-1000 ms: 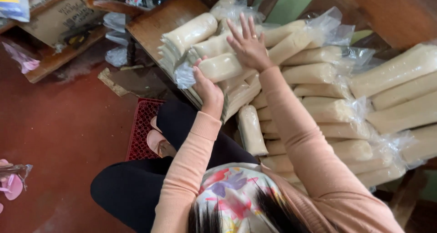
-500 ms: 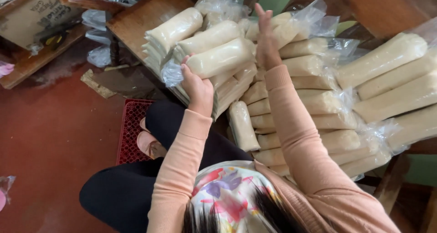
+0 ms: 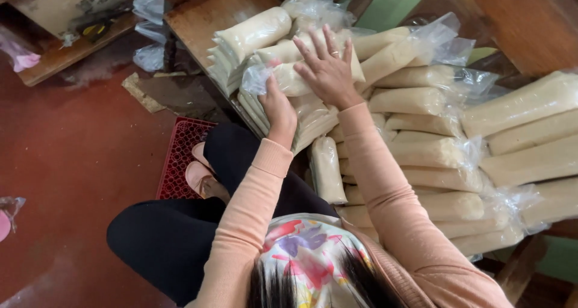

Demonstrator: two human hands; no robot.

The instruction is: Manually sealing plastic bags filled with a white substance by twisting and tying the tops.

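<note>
Left hand (image 3: 278,106) grips the near end of a pale filled bag (image 3: 301,73) atop the stack (image 3: 421,127) at 12 o'clock on the desk (image 3: 205,16), right hand (image 3: 328,73) flat and spread on top, likely steadying it square.

Home food workshop — stacked filled bags (image 3: 421,130), cardboard boxes (image 3: 57,4)
</note>
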